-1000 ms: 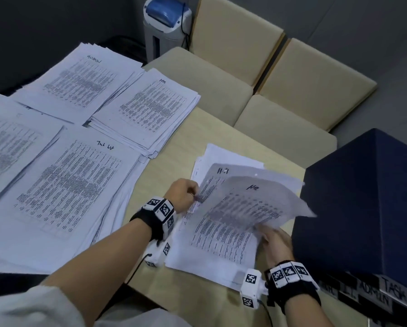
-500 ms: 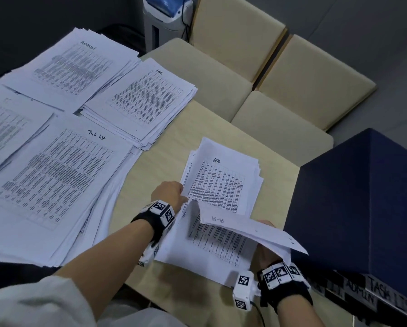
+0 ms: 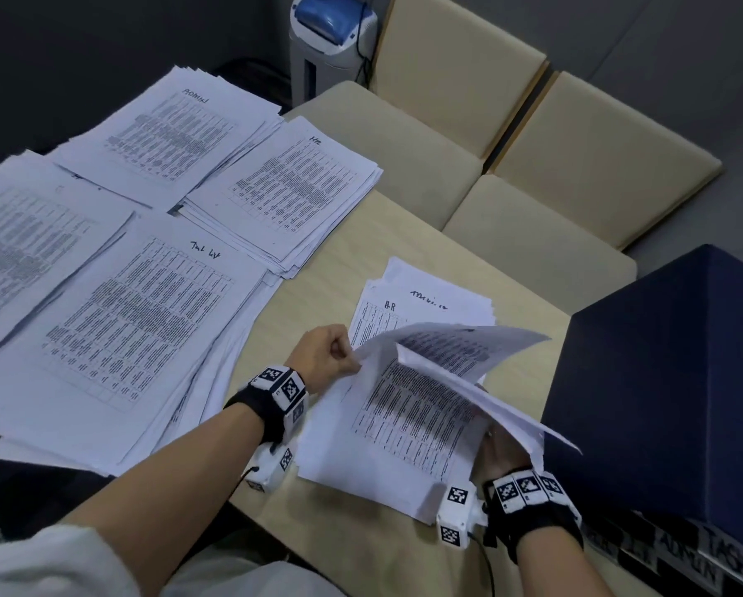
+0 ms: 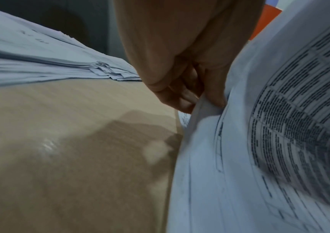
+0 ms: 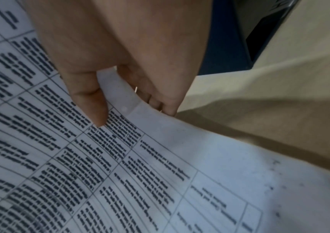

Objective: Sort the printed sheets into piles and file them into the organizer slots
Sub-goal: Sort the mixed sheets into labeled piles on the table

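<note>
Orange patch (image 4: 267, 23) behind left hand (image 4: 182, 66): left wrist only.

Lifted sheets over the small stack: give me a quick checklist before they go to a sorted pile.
1. Left hand pinches the lifted sheets at their edge: ok.
2. Right hand grips their near edge, thumb on print: ok.
3. Only one sheet lifted: not ok, at least two layers show.
4. Heading on the lifted sheets readable: cannot tell.
5. HR pile lies reachable on the table: ok.
6. Organizer slots free: cannot tell.
</note>
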Available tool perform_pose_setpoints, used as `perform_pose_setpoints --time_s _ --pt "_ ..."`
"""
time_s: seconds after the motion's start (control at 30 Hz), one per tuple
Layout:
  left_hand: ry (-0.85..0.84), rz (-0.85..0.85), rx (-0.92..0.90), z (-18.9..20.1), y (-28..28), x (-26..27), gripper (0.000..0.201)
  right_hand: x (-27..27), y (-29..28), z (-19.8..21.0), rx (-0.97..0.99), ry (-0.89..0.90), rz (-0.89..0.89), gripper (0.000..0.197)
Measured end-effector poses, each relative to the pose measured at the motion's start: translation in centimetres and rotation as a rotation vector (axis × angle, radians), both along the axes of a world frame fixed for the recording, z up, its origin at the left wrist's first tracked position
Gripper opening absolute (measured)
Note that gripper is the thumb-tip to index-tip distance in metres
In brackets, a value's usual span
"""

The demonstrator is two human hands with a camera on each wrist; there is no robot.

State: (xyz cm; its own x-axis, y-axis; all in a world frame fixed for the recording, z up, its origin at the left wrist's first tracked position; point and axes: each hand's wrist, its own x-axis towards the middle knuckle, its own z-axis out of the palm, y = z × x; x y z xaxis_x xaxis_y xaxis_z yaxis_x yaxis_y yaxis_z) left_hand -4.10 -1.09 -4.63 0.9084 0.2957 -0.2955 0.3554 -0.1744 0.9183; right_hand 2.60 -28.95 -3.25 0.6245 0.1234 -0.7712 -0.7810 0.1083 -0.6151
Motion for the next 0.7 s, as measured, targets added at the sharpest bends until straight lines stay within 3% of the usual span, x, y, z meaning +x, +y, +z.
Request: perform_pose_setpoints --time_s 0.13,0.23,0.4,0.5,0.63,0.7 --pt "0.001 0.080 -0.162 0.2 0.1 -0.2 0.030 0.6 0.4 0.3 -0.095 -0.167 -0.151 0.012" --pt "-0.005 0.120 -0.349 0.9 -0.2 -0.5 0.038 0.4 0.4 1.3 -0.194 -0.187 -0.121 0.019" --pt "0.004 0.114 -0.476 1.7 -0.4 -0.6 0.041 0.6 0.1 1.3 -0.267 -0.202 -0.076 0.036" --pt "0.009 0.107 -0.596 2.1 -0.4 -0.7 0.041 0.7 0.1 1.2 -0.258 -0.191 -0.099 0.036" --pt "0.034 0.079 -0.590 2.2 -0.1 -0.4 0.050 0.9 -0.2 1.0 -0.271 -0.189 -0.108 0.044" --pt "0.037 0.120 -0.602 2.1 -0.1 -0.3 0.046 0.9 -0.3 0.8 -0.298 -0.176 -0.112 0.068"
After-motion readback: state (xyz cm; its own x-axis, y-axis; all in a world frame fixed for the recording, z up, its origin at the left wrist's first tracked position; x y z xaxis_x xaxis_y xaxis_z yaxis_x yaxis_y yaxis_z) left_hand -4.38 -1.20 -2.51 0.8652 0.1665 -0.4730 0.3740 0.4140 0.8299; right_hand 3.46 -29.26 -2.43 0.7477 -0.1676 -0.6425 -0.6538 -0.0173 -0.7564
